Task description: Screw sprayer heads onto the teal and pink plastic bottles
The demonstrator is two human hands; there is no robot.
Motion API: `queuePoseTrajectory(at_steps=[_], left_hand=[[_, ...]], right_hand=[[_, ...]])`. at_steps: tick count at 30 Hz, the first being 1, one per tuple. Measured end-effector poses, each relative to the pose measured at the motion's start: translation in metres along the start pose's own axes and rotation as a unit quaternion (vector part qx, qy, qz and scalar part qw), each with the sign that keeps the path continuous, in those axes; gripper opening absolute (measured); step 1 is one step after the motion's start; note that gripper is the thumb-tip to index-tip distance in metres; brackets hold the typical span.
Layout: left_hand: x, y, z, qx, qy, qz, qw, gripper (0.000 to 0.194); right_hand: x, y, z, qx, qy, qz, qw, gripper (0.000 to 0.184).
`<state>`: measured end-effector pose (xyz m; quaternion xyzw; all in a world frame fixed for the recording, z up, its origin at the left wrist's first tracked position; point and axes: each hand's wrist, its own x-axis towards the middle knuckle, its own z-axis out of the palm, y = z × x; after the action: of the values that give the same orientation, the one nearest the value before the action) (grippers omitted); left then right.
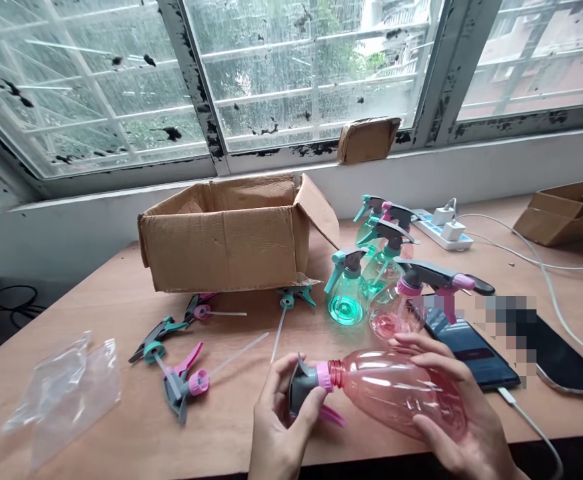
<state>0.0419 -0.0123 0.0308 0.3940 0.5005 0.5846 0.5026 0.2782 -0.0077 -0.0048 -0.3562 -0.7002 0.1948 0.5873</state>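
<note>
My right hand (454, 417) wraps round a clear pink spray bottle (396, 390) that lies on its side above the table's near edge. My left hand (281, 420) pinches the grey-and-pink trigger sprayer head (307, 390) sitting at the bottle's neck. Just beyond the bottle lie several assembled spray bottles, one teal (346, 297) and one pink (396, 313) nearest. Loose sprayer heads with dip tubes lie to the left: a pink-and-grey one (186, 383) and a teal one (154, 343).
An open cardboard box (231, 237) stands at the back middle of the wooden table (96, 293). Clear plastic bags (66, 393) lie at the left. A phone (471, 350) on a cable, a power strip (446, 230) and another box (566, 210) are at the right.
</note>
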Motion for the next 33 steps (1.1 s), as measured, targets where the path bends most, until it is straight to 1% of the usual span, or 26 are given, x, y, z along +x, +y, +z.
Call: queuePoseTrajectory(at_steps=[2, 4, 5, 7, 9, 11, 15, 17, 18, 20, 22, 23, 25, 27, 29, 31, 33], left_hand=[[0.0, 0.001, -0.004, 0.03, -0.025, -0.001, 0.999, 0.05], [0.001, -0.001, -0.007, 0.036, -0.039, 0.001, 0.999, 0.049], [0.002, -0.002, -0.007, 0.038, -0.034, 0.007, 0.999, 0.049], [0.004, -0.005, -0.008, 0.047, -0.005, 0.025, 0.999, 0.051], [0.006, -0.007, -0.009, 0.061, 0.025, 0.037, 0.997, 0.056], [0.007, -0.005, -0.013, 0.081, 0.03, 0.035, 0.996, 0.061], [0.009, 0.0, -0.026, 0.117, 0.005, 0.033, 0.993, 0.062], [0.011, 0.001, -0.031, 0.125, -0.009, 0.029, 0.992, 0.062], [0.012, 0.001, -0.032, 0.127, -0.018, 0.024, 0.992, 0.063], [0.013, 0.002, -0.032, 0.127, -0.033, 0.02, 0.991, 0.062], [0.012, 0.003, -0.029, 0.121, -0.034, 0.022, 0.992, 0.059], [0.011, 0.004, -0.028, 0.115, -0.033, 0.024, 0.993, 0.057], [0.008, 0.007, -0.025, 0.098, -0.045, 0.022, 0.994, 0.051], [0.006, 0.009, -0.024, 0.085, -0.079, 0.008, 0.993, 0.047], [0.005, 0.009, -0.025, 0.088, -0.104, -0.005, 0.991, 0.046], [0.007, 0.007, -0.027, 0.099, -0.102, -0.006, 0.99, 0.047], [0.009, 0.006, -0.029, 0.103, -0.098, 0.003, 0.99, 0.048]], right_hand=[[0.0, -0.002, -0.001, -0.023, -0.014, -0.042, 0.999, 0.055], [0.0, -0.001, -0.003, -0.032, -0.048, -0.034, 0.998, 0.057], [0.0, 0.0, -0.003, -0.037, -0.074, -0.019, 0.996, 0.059], [0.001, 0.002, -0.005, -0.051, -0.131, 0.0, 0.99, 0.069], [0.0, 0.004, -0.005, -0.063, -0.172, -0.006, 0.983, 0.08], [0.0, 0.006, -0.006, -0.054, -0.175, -0.017, 0.983, 0.08], [0.0, 0.01, -0.009, 0.003, -0.161, -0.007, 0.987, 0.072], [0.001, 0.012, -0.013, 0.049, -0.153, 0.024, 0.987, 0.07], [0.002, 0.013, -0.014, 0.075, -0.148, 0.054, 0.985, 0.07], [0.003, 0.016, -0.017, 0.119, -0.146, 0.132, 0.973, 0.071], [0.004, 0.018, -0.018, 0.141, -0.147, 0.199, 0.958, 0.075], [0.003, 0.019, -0.018, 0.146, -0.148, 0.221, 0.953, 0.078], [0.003, 0.019, -0.018, 0.16, -0.144, 0.241, 0.946, 0.083], [0.004, 0.017, -0.018, 0.174, -0.145, 0.237, 0.945, 0.092], [0.006, 0.015, -0.019, 0.175, -0.166, 0.216, 0.946, 0.105], [0.007, 0.013, -0.02, 0.163, -0.202, 0.178, 0.949, 0.113], [0.006, 0.014, -0.021, 0.137, -0.233, 0.143, 0.952, 0.114]])
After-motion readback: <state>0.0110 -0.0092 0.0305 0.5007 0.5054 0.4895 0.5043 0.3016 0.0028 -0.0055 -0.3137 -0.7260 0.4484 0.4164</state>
